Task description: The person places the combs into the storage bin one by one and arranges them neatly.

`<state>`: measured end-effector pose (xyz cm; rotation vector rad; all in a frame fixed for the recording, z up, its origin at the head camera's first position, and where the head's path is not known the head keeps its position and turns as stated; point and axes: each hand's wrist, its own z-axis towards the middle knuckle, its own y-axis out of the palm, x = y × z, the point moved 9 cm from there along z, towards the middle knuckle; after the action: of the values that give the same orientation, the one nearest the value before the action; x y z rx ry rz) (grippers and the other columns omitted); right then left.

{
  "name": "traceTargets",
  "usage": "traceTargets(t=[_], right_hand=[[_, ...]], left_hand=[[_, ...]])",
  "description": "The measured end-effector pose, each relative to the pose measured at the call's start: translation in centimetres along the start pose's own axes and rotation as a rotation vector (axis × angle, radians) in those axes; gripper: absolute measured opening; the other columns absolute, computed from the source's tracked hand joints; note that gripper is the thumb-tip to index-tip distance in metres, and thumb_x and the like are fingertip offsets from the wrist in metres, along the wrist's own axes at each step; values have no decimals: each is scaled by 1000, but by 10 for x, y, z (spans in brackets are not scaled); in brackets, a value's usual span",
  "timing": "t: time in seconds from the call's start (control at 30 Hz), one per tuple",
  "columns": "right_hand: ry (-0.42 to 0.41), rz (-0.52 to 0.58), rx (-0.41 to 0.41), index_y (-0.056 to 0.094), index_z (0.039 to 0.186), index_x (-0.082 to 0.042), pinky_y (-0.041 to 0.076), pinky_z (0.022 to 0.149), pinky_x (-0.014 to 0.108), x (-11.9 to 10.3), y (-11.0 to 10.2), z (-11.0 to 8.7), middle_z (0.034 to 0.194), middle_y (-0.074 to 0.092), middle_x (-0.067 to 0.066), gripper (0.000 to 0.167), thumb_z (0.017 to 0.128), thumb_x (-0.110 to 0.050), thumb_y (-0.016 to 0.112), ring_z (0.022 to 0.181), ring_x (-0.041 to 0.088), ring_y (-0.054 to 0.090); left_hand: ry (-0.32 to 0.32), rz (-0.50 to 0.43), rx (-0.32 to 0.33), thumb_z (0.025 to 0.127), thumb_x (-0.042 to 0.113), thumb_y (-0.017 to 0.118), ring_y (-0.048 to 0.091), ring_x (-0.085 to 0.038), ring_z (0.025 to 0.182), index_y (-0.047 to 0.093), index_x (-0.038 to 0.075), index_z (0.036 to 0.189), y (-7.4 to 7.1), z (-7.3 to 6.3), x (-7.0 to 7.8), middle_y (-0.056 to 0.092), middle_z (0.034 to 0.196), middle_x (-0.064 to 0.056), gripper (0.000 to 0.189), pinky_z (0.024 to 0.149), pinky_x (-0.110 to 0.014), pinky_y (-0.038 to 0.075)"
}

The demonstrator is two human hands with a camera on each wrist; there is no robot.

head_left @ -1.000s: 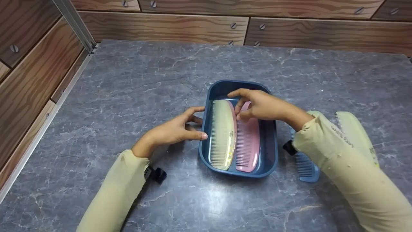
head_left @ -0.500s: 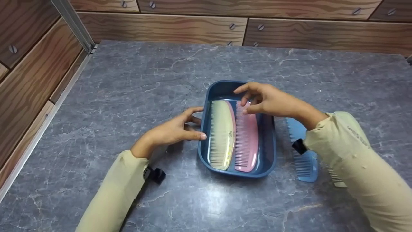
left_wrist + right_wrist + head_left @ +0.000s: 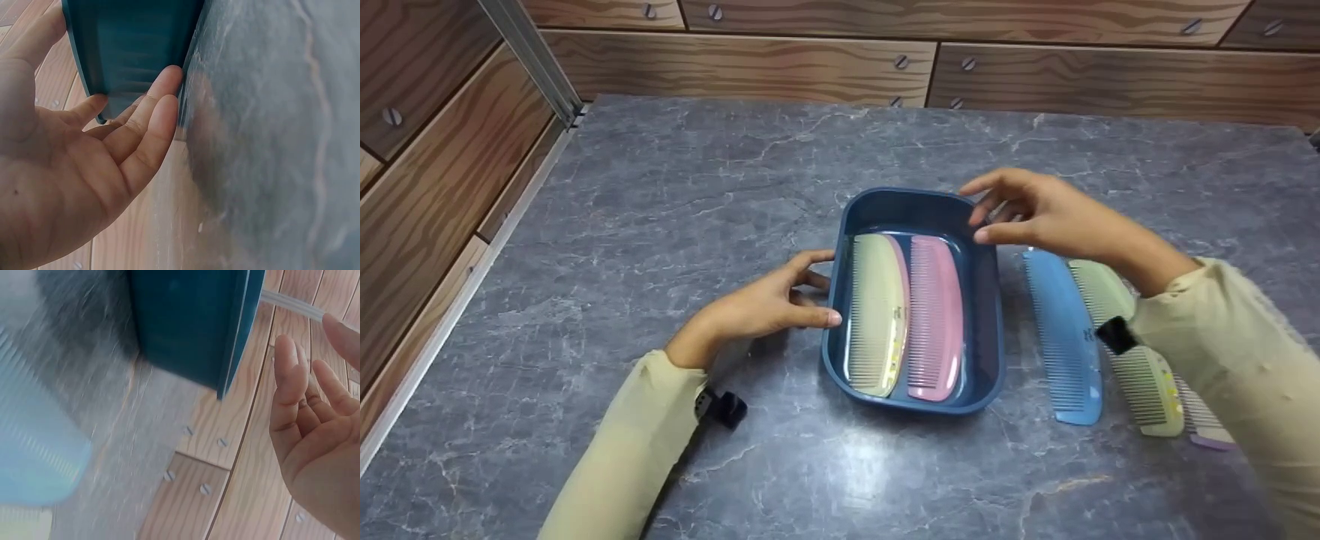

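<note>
Beneath the left hand (image 3: 754, 300) and the right hand (image 3: 1046, 210) alike, the grey marbled desk (image 3: 660, 187). Behind the right hand, a pale right sleeve (image 3: 1230, 360). Between the two hands, a blue tub (image 3: 984, 322), left side against the left hand, far right corner just beneath the right.

At the left hand, fingers spread and nearly straight, thumb and fingertips touching the tub's rim and outer wall, nothing enclosed. At the right, a loose curve with thumb and fingers well parted; nothing held.

Inside the tub, beside the left thumb, a pale green comb (image 3: 877, 315), with a pink strip (image 3: 903, 268) along one edge, perhaps another comb beneath. Next to it, farther from the left hand, a pink comb (image 3: 941, 322). On the near side of the right hand, outside the tub, a blue comb (image 3: 1063, 330), a second green comb (image 3: 1147, 386) and a purple-tipped comb (image 3: 1207, 435), the last mostly hidden by the sleeve.

Worth guarding against: combs dragged askew by that low sleeve or the black clip (image 3: 1116, 335) at its cuff; the tub skidding from a right-hand knock, given only light contact at the left.
</note>
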<state>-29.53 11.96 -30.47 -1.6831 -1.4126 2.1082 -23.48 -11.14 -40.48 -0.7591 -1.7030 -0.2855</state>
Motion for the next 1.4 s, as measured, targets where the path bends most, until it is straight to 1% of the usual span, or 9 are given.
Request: traceTargets(t=[0.17,0.3,0.43,0.53,0.67,0.77,0.97,1.17,1.4], right_hand=[[36,10,26,51,135,-8,53,67,23,12,-14,-12,103,64,-2,47,91,-12,67,82,7,64],[58,25,33,49,135,-7,54,65,24,26,-21,-20,104,63,-6,48,91,-12,66,82,7,64],[72,24,42,49,135,-7,53,65,23,40,-24,-30,105,63,-10,47,92,-12,66,84,5,63],[62,16,40,48,135,-4,52,69,20,49,-25,-35,105,62,-13,48,91,-10,66,87,2,62],[83,1,27,46,136,-1,51,73,17,64,-22,-41,106,59,-15,51,90,-11,68,90,0,59],[104,-5,19,46,136,0,50,75,16,75,-18,-45,108,58,-12,53,90,-12,68,91,-1,58],[103,-38,9,46,136,1,49,73,16,88,-14,-51,110,56,-2,54,89,-10,69,88,-1,57],[159,-62,-30,42,140,-2,47,72,19,99,-11,-54,119,51,12,58,89,-13,69,87,2,54],[218,-66,-98,36,145,-4,46,72,22,113,-6,-56,125,45,14,67,88,-18,71,89,6,49]], left_hand=[[5,15,1,88,20,71,59,-30,118,18,20,153,0,-1,1,44,140,-18,83,96,-39,49],[1,25,4,89,20,70,59,-30,119,18,20,153,0,-2,2,44,141,-18,83,96,-39,49],[-1,22,3,89,20,70,57,-31,121,18,20,153,0,-1,1,44,141,-19,83,96,-39,49],[0,17,4,88,19,71,57,-32,121,19,20,153,0,-1,1,44,140,-19,83,96,-39,50],[1,11,5,88,18,71,58,-32,120,19,20,153,0,-1,1,44,140,-20,83,96,-39,50],[2,10,5,88,18,71,57,-32,120,19,20,153,0,-1,0,44,140,-20,83,96,-39,50],[10,4,-8,89,19,70,59,-31,119,19,20,153,1,-1,1,43,141,-19,82,96,-38,50],[12,-3,-13,89,19,70,59,-30,119,19,21,153,1,-1,1,43,141,-19,82,95,-38,50],[10,2,-11,89,19,70,60,-31,117,19,20,153,1,0,-1,42,142,-19,82,94,-37,50]])
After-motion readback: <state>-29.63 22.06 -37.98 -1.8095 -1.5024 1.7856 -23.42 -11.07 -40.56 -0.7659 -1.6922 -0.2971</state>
